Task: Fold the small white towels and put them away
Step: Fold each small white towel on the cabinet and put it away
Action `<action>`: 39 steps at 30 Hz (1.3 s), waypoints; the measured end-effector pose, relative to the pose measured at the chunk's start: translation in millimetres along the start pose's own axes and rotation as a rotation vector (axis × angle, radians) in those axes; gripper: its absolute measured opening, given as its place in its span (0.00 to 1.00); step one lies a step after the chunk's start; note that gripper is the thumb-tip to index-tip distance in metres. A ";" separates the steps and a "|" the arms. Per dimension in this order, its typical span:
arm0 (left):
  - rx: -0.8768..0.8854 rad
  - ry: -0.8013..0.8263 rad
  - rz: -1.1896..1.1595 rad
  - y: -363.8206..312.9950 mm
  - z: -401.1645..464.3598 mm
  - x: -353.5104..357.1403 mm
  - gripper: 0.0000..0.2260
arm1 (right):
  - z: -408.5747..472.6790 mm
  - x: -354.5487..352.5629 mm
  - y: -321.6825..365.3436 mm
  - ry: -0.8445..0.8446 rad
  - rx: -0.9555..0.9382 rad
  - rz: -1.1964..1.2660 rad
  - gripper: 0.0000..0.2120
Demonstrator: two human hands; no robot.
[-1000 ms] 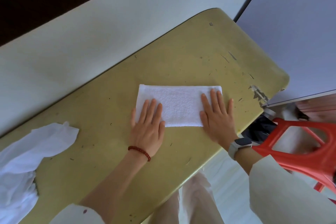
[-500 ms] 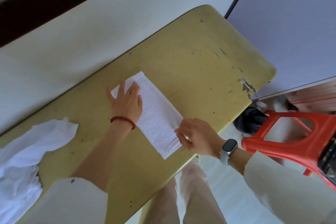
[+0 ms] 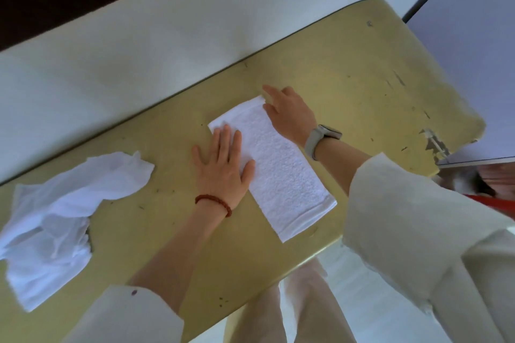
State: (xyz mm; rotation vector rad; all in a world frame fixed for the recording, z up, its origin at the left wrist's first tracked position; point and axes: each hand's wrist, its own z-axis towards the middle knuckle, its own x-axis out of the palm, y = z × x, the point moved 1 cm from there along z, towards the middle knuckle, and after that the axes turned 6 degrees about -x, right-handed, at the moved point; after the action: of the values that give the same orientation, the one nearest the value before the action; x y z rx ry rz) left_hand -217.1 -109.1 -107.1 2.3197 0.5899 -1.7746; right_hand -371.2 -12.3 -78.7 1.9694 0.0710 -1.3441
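Observation:
A small white towel, folded into a long strip, lies slantwise on the yellow-green table. My left hand rests flat on the towel's left edge, fingers straight and pointing away from me. My right hand is at the strip's far end, index finger stretched out past the corner; I cannot see whether the other fingers pinch the cloth. A loose heap of white towels lies crumpled at the table's left end.
A white wall runs along the table's far edge. A grey partition stands at the right. Part of a red stool shows beyond my right sleeve. The table's near edge runs just above my knees.
My right hand has left the towel's near end and reached across to its far end. My left hand has slid a little down the strip's left edge. The camera has shifted.

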 end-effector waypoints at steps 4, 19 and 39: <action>0.019 0.002 0.018 4.6 0.9 2.2 0.29 | 19.8 0.3 9.3 0.070 0.027 -0.154 0.14; -0.237 0.087 -0.716 29.4 60.9 -52.3 0.39 | 10.8 -61.3 38.5 0.173 -0.112 0.371 0.06; 0.103 -0.355 -0.649 -12.8 31.3 -89.5 0.06 | -54.5 -76.4 -16.4 -0.167 -0.224 0.358 0.07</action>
State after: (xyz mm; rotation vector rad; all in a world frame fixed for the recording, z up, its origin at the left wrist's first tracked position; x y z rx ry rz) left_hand -269.5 -127.6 -29.3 1.9089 1.3123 -2.4580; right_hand -370.0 58.3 -14.8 1.5882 -0.1940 -1.2013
